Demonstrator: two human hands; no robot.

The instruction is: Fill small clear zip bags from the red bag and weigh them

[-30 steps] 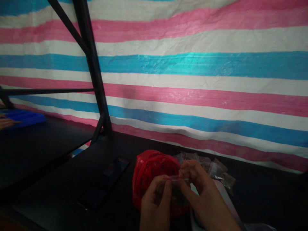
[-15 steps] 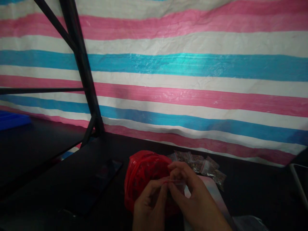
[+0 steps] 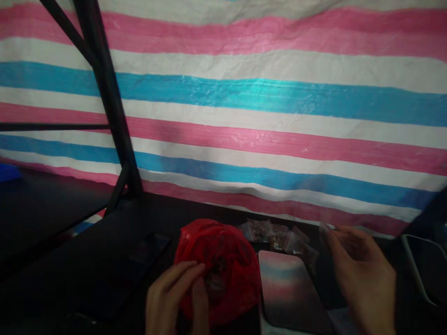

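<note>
My left hand point(image 3: 178, 298) is at the near left side of a red plastic bag point(image 3: 240, 265), its fingers stretched out and thumb apart, with nothing seen in them. The bag's mouth is spread, and small dark pieces point(image 3: 220, 265) show inside, too dim to name. Out to the right, my right hand point(image 3: 365, 277) pinches a small clear zip bag point(image 3: 325, 231) by its edge; what it contains I cannot make out. Several filled zip bags point(image 3: 279, 237) lie in a pile behind, between the red bag and my right hand.
A flat device with a glossy reflective top point(image 3: 289, 288) sits right of the red bag. A dark phone-like slab point(image 3: 150, 251) lies at left, a pale-framed one point(image 3: 424, 267) at far right. Behind the black table point(image 3: 167, 204) hang a striped sheet point(image 3: 261, 144) and a black post point(image 3: 111, 102).
Both hands were together over the red bag, pinching a small zip bag. My right hand has carried it right, while my left hand has let go and moved left and down.
</note>
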